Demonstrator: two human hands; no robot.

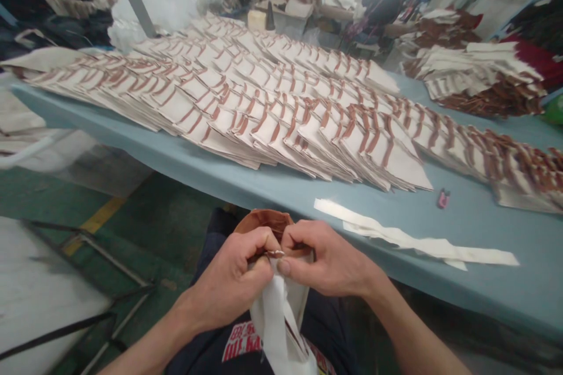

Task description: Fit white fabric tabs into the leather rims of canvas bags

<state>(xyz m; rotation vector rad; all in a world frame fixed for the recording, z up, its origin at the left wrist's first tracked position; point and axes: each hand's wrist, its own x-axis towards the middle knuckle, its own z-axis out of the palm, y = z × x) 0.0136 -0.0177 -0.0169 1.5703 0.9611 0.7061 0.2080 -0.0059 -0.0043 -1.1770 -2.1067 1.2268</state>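
Observation:
Over my lap I hold up a cream fabric piece with a brown edge (pixel 264 220), its two sides pinched between my hands. My left hand (pixel 240 269) is closed, thumb and fingers gripping the cloth near its brown band. Close beside it, my right hand (pixel 323 261) pinches the same piece, and the fingertips of both hands nearly meet at a small whitish spot. A white strip (pixel 277 322) hangs down from between the hands. What lies inside the folds is hidden.
Rows of overlapping cream-and-brown fabric pieces (pixel 264 111) cover much of the blue table (pixel 479 293). Loose cream strips (pixel 413 237) and small pink thread snips (pixel 443 198) lie at right. A fabric pile (pixel 484 76) stands behind. A metal-framed stand (pixel 132 293) is at lower left.

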